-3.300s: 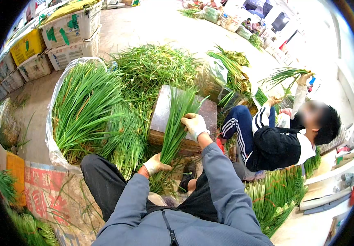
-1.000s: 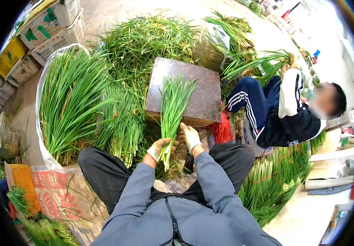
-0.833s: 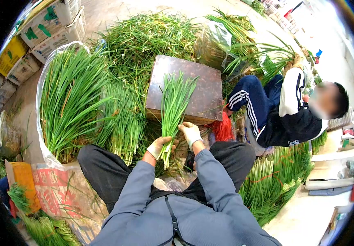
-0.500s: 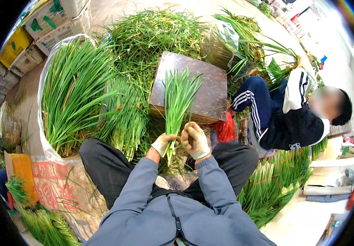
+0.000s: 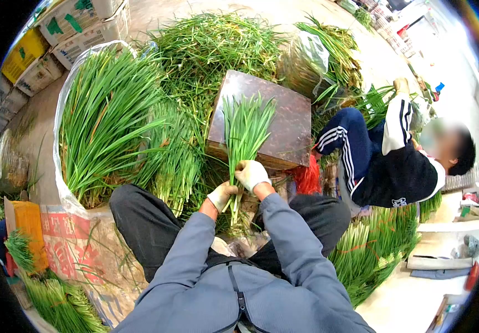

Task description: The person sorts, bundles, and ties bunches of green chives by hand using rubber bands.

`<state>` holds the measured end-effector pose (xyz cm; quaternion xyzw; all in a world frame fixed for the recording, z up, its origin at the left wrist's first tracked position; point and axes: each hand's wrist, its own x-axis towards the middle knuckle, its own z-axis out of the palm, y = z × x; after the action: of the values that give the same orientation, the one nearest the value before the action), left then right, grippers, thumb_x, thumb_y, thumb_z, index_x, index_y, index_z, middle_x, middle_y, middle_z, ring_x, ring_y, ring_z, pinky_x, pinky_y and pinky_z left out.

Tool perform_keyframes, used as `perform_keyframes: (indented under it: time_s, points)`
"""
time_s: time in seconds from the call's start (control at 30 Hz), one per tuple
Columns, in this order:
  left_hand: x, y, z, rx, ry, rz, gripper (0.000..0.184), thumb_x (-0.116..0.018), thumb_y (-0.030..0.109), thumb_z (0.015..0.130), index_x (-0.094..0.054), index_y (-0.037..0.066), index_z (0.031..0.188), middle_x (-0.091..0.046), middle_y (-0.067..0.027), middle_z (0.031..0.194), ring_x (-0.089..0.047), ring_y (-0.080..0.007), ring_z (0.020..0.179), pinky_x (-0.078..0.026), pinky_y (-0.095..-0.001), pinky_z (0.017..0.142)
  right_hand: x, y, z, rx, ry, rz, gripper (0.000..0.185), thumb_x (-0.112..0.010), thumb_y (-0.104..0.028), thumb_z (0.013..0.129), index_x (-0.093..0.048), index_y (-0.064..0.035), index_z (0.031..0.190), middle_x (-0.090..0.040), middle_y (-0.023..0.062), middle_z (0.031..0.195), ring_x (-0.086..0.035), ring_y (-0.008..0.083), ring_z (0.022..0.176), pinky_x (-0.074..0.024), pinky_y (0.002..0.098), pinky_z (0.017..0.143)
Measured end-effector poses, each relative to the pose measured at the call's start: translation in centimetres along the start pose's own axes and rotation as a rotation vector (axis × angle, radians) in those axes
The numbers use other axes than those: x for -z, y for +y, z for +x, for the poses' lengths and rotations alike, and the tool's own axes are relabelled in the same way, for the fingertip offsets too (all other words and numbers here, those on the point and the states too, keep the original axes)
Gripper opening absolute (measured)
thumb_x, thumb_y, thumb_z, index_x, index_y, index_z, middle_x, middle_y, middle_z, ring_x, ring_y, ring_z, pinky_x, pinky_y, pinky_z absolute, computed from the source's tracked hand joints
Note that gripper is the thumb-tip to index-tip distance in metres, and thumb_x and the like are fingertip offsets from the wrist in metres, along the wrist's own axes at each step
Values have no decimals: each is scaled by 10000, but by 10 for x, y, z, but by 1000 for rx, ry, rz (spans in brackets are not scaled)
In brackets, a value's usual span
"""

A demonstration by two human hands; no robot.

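A bunch of garlic chives (image 5: 246, 130) stands upright before me, its leaf tips fanned over the top of a brown marbled box (image 5: 289, 111). My left hand (image 5: 222, 196), in a whitish soiled glove, is closed around the lower stalks from the left. Higher up, my gloved right hand (image 5: 252, 175) wraps over the same bunch from the right, its fingers closed on the stems. The pale stalk ends hang below both hands, between my knees. Parts of the fingers are hidden behind the stems.
A large plastic-lined heap of chives (image 5: 103, 122) stands at left, with loose chives (image 5: 167, 158) beside it. Behind the box lies a trimmings pile (image 5: 217, 47). Red ties (image 5: 307, 176) hang by its corner. A co-worker (image 5: 397, 169) sits at right near tied bundles (image 5: 375, 244).
My right hand has moved left and from beside the bunch onto its stems, closing there. My left hand stays low on the stalks. The co-worker's arm and the chives near it have shifted.
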<state>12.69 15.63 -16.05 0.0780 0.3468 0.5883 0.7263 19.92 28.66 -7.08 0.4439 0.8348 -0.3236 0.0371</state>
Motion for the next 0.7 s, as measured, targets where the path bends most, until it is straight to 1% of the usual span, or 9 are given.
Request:
perform_keyframes:
  time_s: [0.03,0.1,0.3,0.4,0.43,0.5,0.57,0.63,0.7]
  points:
    - [2,-1,2,3,-2,-1,353,-680,129,772,-652,49,1115,-705,-63,912,-679,-199,765,-563,-342,717,1,6,-1,47,79,161,281,-712,-224,785,-732,-33,989,-730,191,984,-709,302,895,-540,381,834]
    - [3,-1,1,-27,6,-76,293,-678,147,785,-672,41,1058,-711,-85,860,-687,-209,716,-583,-339,699,19,5,-8,-124,79,854,181,-685,-159,868,-697,-58,1018,-646,9,769,-551,106,585,-439,272,510]
    - [3,1,-3,31,-150,-253,525,-652,155,812,-572,-43,1291,-685,-185,1193,-717,-248,872,-603,-360,767,65,31,-30,-47,305,1607,73,-626,-79,936,-592,-81,1000,-588,7,791,-458,81,547,-319,223,433]
    - [-2,1,-1,53,-148,-458,549,-506,200,907,-475,-70,1385,-588,-234,1344,-692,-311,1000,-601,-394,818,70,47,-58,-121,416,1274,18,-611,-85,942,-593,-87,946,-564,-10,711,-471,52,561,-335,216,435]
    - [-7,4,-2,60,-114,-476,564,-411,237,934,-447,-77,1401,-569,-256,1359,-682,-364,1024,-597,-424,835,59,64,-62,-204,428,951,125,-661,-149,903,-616,-56,973,-635,46,731,-584,139,609,-452,277,500]
    - [-16,11,-8,54,-118,-580,631,-354,287,934,-393,-109,1424,-511,-292,1388,-609,-461,1058,-578,-499,851,8,126,-52,-157,258,73,346,-720,-238,835,-641,-18,1089,-720,157,912,-692,296,794,-553,364,707]
    - [-17,13,-8,72,-144,-629,640,-353,283,933,-364,-105,1442,-481,-304,1413,-586,-486,1098,-559,-528,876,29,63,-84,-177,-176,-289,526,-741,-291,781,-628,-7,1209,-709,220,1080,-679,384,998,-527,394,908]
    - [-16,11,-8,27,-114,-630,632,-343,281,936,-372,-100,1439,-484,-307,1411,-577,-489,1130,-533,-549,913,-3,71,-74,-93,207,-83,503,-746,-282,791,-636,-27,1210,-713,189,1091,-685,333,1007,-527,384,911]
    - [-19,11,-10,3,-63,-630,607,-361,301,942,-428,-89,1402,-548,-295,1342,-608,-449,1112,-529,-529,920,-15,67,-64,-87,198,123,394,-730,-230,825,-663,-10,1144,-722,173,1029,-700,268,919,-541,364,856]
